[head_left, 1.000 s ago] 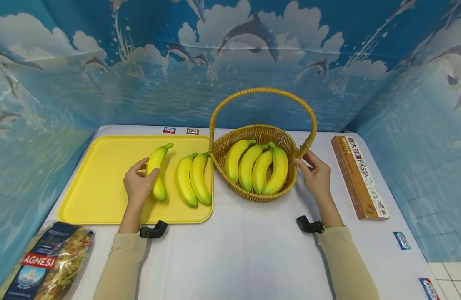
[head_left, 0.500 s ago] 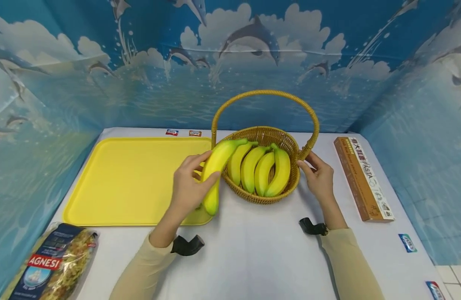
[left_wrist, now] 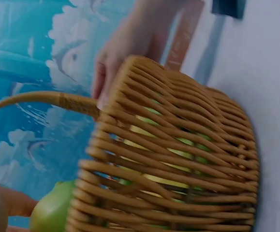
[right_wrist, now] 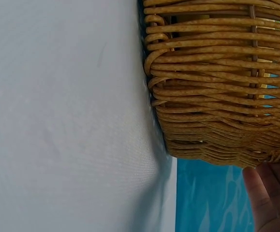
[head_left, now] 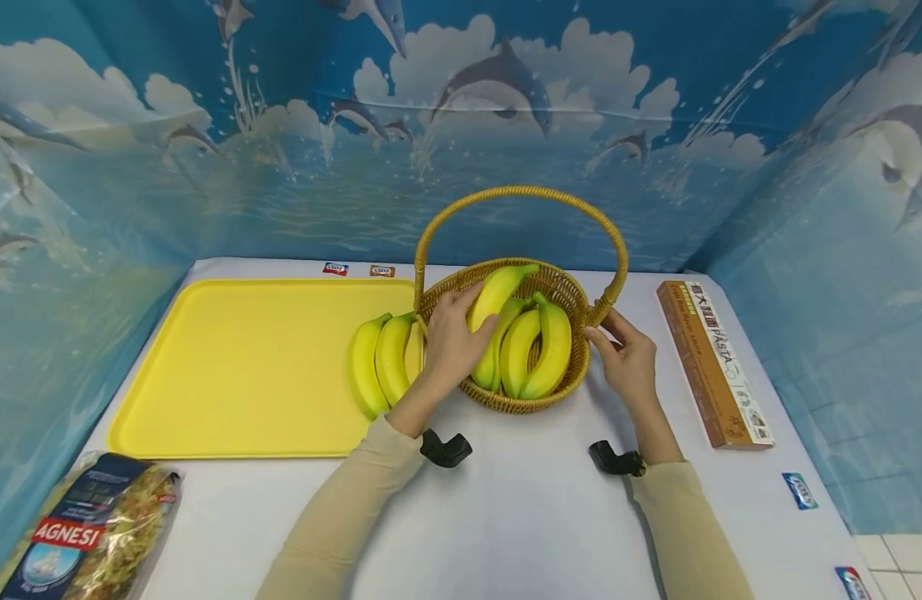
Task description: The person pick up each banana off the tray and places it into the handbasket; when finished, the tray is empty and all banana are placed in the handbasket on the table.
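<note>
My left hand (head_left: pixel 453 337) grips a yellow banana (head_left: pixel 498 292) over the left part of the wicker basket (head_left: pixel 521 406). Other bananas (head_left: pixel 554 346) lie side by side inside the basket. At the basket's right side, my right hand (head_left: pixel 629 354) pinches the rim by the foot of the handle; in the right wrist view its fingers (right_wrist: pixel 260 193) touch the weave. The held banana's green end (left_wrist: pixel 52 208) shows beside the rim in the left wrist view. Further bananas (head_left: pixel 367 362) rest at the right end of the yellow tray (head_left: pixel 243 367), partly behind my left hand and wrist.
A pasta box (head_left: pixel 716 367) lies to the right of the basket. An AGNESI pasta bag (head_left: pixel 86 529) is at the front left. Small wrapped packets (head_left: pixel 799 491) lie along the right side and the back edge. A dolphin-print curtain (head_left: pixel 498 150) surrounds the white table.
My left hand has carried the banana from the tray rightward to above the basket. My right hand keeps its hold on the basket's right side.
</note>
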Action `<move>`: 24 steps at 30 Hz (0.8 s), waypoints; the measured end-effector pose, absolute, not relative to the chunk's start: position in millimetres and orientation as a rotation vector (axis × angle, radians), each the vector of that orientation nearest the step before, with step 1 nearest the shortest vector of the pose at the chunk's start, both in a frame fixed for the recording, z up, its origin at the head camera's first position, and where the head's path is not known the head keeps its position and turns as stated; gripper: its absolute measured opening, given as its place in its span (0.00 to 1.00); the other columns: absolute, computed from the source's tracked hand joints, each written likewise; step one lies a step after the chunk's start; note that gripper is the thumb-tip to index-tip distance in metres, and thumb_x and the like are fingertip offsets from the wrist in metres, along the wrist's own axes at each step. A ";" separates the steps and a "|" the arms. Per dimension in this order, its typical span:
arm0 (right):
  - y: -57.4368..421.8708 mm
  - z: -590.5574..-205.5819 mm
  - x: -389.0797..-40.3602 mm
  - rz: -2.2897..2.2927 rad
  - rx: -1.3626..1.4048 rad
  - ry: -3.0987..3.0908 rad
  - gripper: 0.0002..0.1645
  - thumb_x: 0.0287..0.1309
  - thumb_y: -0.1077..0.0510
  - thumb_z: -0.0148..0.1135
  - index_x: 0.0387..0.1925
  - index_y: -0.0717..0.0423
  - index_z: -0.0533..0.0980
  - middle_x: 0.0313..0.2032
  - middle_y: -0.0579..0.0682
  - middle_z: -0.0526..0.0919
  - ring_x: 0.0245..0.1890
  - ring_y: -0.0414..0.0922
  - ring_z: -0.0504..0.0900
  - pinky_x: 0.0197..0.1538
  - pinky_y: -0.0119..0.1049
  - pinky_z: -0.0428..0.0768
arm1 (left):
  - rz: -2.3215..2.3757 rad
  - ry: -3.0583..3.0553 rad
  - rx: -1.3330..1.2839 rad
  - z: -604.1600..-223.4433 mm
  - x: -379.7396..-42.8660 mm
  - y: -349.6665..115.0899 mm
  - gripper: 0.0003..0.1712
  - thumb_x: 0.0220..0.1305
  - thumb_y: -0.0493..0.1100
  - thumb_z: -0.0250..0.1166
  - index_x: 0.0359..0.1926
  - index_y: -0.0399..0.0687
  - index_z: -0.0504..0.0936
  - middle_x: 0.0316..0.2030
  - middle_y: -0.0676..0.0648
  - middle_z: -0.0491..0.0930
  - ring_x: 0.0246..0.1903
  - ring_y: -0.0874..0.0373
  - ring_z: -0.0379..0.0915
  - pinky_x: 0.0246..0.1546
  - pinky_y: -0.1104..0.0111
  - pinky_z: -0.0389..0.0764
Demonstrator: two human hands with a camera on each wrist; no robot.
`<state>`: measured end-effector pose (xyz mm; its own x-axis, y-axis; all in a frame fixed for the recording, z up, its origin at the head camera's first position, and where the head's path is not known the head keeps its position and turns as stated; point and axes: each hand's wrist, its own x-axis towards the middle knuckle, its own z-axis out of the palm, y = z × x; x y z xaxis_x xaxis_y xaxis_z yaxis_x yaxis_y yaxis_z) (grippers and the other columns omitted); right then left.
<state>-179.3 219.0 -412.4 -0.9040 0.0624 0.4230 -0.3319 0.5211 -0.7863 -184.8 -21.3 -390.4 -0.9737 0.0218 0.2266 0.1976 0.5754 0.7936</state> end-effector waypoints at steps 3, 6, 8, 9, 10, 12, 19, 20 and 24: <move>217.9 -412.9 -178.7 1.350 0.219 -2.353 0.24 0.61 0.68 0.62 0.59 0.71 0.74 0.53 0.72 0.79 0.56 0.63 0.78 0.45 0.13 0.74 | -1.279 -2.626 -0.184 -402.8 -192.4 -20.3 0.31 0.65 0.44 0.64 0.68 0.45 0.71 0.49 0.38 0.75 0.46 0.46 0.73 0.44 0.56 0.75; 217.5 -410.0 -179.3 1.356 0.225 -2.337 0.24 0.60 0.69 0.62 0.58 0.72 0.74 0.53 0.71 0.79 0.55 0.64 0.78 0.45 0.13 0.73 | -1.211 -2.619 -0.181 -411.1 -197.6 -20.0 0.29 0.65 0.44 0.65 0.66 0.42 0.73 0.48 0.36 0.77 0.46 0.44 0.75 0.45 0.54 0.78; 217.3 -408.7 -179.8 1.359 0.239 -2.334 0.24 0.60 0.69 0.62 0.58 0.73 0.74 0.53 0.70 0.79 0.55 0.64 0.78 0.46 0.13 0.73 | -1.160 -2.605 -0.167 -414.6 -198.8 -20.5 0.28 0.64 0.43 0.65 0.64 0.39 0.74 0.47 0.35 0.79 0.47 0.42 0.76 0.46 0.52 0.78; 217.2 -408.6 -180.0 1.359 0.243 -2.334 0.24 0.60 0.70 0.62 0.58 0.73 0.74 0.53 0.70 0.79 0.56 0.63 0.78 0.46 0.13 0.73 | -1.118 -2.601 -0.162 -416.4 -199.0 -20.6 0.28 0.64 0.42 0.65 0.63 0.38 0.75 0.47 0.34 0.79 0.47 0.42 0.77 0.47 0.52 0.79; 216.8 -408.1 -179.6 1.357 0.243 -2.337 0.24 0.60 0.70 0.62 0.57 0.73 0.74 0.53 0.70 0.79 0.55 0.63 0.78 0.45 0.13 0.73 | -1.070 -2.599 -0.157 -418.1 -198.9 -20.7 0.27 0.64 0.42 0.66 0.62 0.37 0.76 0.46 0.34 0.80 0.46 0.42 0.78 0.47 0.51 0.79; 216.7 -409.3 -179.8 1.356 0.243 -2.340 0.24 0.60 0.70 0.62 0.57 0.73 0.74 0.53 0.70 0.79 0.55 0.63 0.78 0.45 0.13 0.74 | -0.986 -2.589 -0.152 -421.7 -198.8 -20.6 0.26 0.63 0.41 0.66 0.61 0.36 0.77 0.46 0.33 0.81 0.46 0.41 0.78 0.48 0.51 0.79; 217.2 -416.3 -181.3 1.363 0.251 -2.333 0.24 0.60 0.69 0.62 0.58 0.72 0.74 0.53 0.71 0.79 0.55 0.64 0.78 0.45 0.13 0.74 | -0.820 -2.562 -0.126 -429.5 -200.1 -19.4 0.23 0.64 0.41 0.65 0.58 0.36 0.79 0.45 0.35 0.82 0.44 0.41 0.79 0.49 0.51 0.78; 217.3 -416.7 -181.3 1.363 0.248 -2.336 0.24 0.60 0.69 0.62 0.58 0.72 0.74 0.53 0.71 0.79 0.56 0.64 0.77 0.45 0.13 0.74 | -0.810 -2.559 -0.122 -429.2 -200.8 -19.5 0.23 0.64 0.41 0.66 0.58 0.36 0.79 0.44 0.35 0.83 0.43 0.40 0.79 0.49 0.51 0.77; 217.5 -416.5 -180.1 1.364 0.228 -2.349 0.24 0.61 0.68 0.62 0.59 0.71 0.73 0.54 0.70 0.79 0.56 0.64 0.77 0.46 0.13 0.74 | -0.703 -2.566 -0.084 -428.8 -204.7 -22.2 0.22 0.63 0.42 0.67 0.56 0.37 0.81 0.43 0.37 0.84 0.41 0.42 0.80 0.42 0.54 0.74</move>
